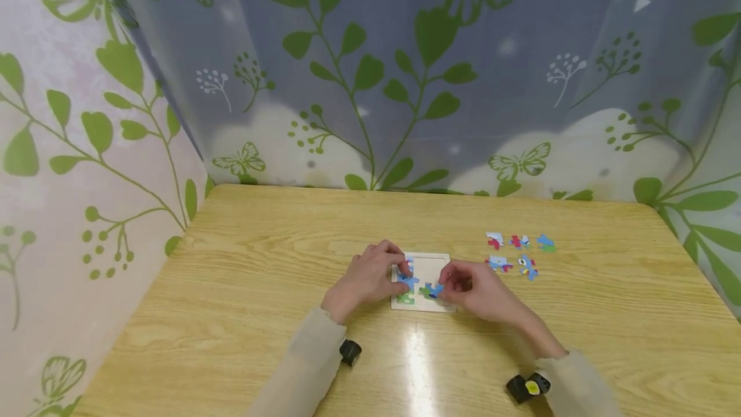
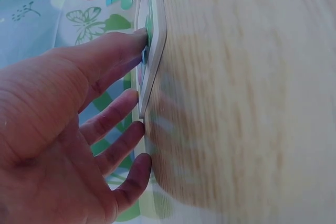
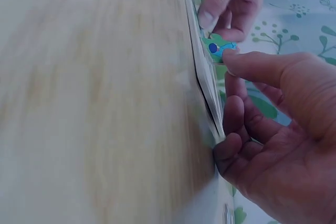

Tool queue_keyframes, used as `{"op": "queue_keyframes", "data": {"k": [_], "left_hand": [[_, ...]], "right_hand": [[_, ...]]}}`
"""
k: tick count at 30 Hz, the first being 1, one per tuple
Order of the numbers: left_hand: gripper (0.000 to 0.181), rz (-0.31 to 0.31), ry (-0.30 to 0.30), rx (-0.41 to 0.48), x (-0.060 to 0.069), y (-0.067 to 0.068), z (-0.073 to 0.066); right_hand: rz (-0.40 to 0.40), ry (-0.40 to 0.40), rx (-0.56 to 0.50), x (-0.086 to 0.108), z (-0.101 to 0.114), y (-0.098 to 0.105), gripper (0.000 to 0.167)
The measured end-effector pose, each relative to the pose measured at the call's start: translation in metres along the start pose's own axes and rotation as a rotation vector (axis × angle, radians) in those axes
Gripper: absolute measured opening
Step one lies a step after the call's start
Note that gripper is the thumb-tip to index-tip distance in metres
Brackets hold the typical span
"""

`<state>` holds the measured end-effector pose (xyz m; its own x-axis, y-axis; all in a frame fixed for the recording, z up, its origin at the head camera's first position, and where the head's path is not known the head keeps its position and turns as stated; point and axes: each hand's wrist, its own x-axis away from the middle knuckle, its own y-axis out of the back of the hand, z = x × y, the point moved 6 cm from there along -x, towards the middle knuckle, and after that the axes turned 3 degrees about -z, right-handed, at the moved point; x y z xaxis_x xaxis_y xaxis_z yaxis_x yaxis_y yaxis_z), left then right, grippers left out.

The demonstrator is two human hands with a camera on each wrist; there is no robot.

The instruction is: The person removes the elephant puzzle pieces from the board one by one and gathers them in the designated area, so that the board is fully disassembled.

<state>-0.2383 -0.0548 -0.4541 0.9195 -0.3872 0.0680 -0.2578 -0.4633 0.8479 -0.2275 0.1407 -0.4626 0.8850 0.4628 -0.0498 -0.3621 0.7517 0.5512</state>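
Observation:
A square wooden puzzle tray (image 1: 428,266) lies on the table, with joined blue and green jigsaw pieces (image 1: 408,298) along its left side. My left hand (image 1: 369,274) rests at that side, thumb and fingertips touching the pieces and the tray edge; in the left wrist view its other fingers are spread and loosely bent. Between thumb and finger my right hand (image 1: 483,289) pinches a blue and green jigsaw piece (image 1: 431,291) over the tray's lower part. The right wrist view shows that piece (image 3: 215,47) above the tray rim, a dark blue spot on it.
Several loose jigsaw pieces (image 1: 527,267), red, white, blue and green, lie in two rows right of the tray on the wooden table (image 1: 260,256). A patterned curtain (image 1: 370,82) hangs behind the table's far edge. Each wrist carries a small black camera.

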Motion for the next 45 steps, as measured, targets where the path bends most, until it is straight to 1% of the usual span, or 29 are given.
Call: {"op": "queue_keyframes", "data": {"k": [4, 10, 18, 23, 29, 33, 38, 45], "left_hand": [[0.009, 0.002, -0.009, -0.016, 0.002, -0.001, -0.001], [0.011, -0.004, -0.051, -0.028, 0.007, -0.002, -0.003], [0.018, -0.017, -0.073, 0.016, 0.012, -0.002, -0.002], [0.021, -0.029, -0.096, 0.010, 0.016, 0.001, -0.003], [0.025, -0.002, -0.092, -0.027, 0.026, 0.003, 0.001], [0.027, -0.001, -0.099, -0.039, 0.031, 0.004, 0.003], [0.028, -0.008, -0.108, -0.041, 0.032, 0.004, 0.004], [0.029, 0.002, -0.093, -0.016, 0.032, 0.000, 0.008]], "right_hand": [[-0.013, -0.012, 0.007, 0.004, -0.005, 0.008, 0.011], [-0.038, -0.026, 0.036, 0.015, -0.011, 0.022, 0.008], [-0.081, -0.049, 0.026, 0.031, -0.016, 0.043, 0.011], [-0.118, -0.068, 0.043, 0.041, -0.021, 0.056, 0.014], [-0.163, -0.074, 0.089, 0.051, -0.028, 0.073, 0.015], [-0.189, -0.069, 0.103, 0.058, -0.032, 0.084, 0.015], [-0.220, -0.084, 0.128, 0.066, -0.039, 0.098, 0.015], [-0.274, -0.111, 0.173, 0.076, -0.049, 0.116, 0.017]]}}
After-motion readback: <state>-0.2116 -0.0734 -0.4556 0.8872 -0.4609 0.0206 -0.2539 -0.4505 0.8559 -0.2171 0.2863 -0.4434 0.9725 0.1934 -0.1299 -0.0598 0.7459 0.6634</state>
